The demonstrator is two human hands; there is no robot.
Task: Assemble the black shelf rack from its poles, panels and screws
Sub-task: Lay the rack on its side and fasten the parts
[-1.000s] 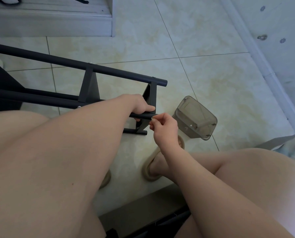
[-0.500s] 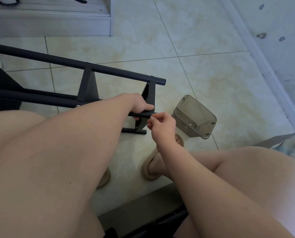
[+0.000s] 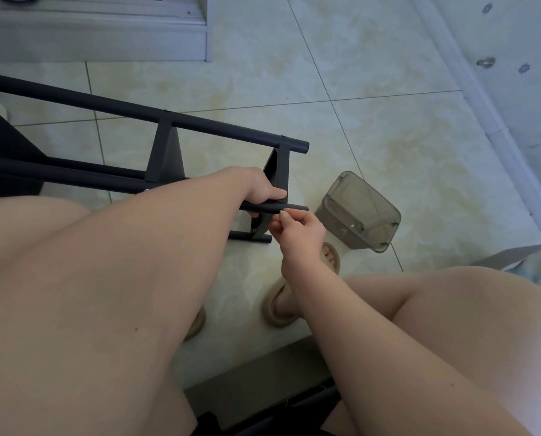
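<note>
Poles and cross panels of the black shelf rack lie on their side across the tile floor, reaching in from the left edge. I judge it was laid down so that the joints at the near end come within reach of a seated person. The far pole shows small screw heads where the two panels meet it.

Further right, the left hand has its fingers curled round the near pole, with the thumb laid along the top, just beside the end panel. That grip looks meant to steady the pole and stop it rolling while the joint is worked.

The right hand touches the same pole from below, close to its open end. Its thumb and forefinger are pinched together on something tiny and pale — most likely a screw, though too small to be sure — and the other fingers are loosely folded. It seems the screw is being started by hand at this joint.

To the right again, a translucent grey container lies tipped on the floor near the right hand. It holds a few small bits, probably spare hardware kept close to the picking hand. A tan sandal shows just below it.
</note>
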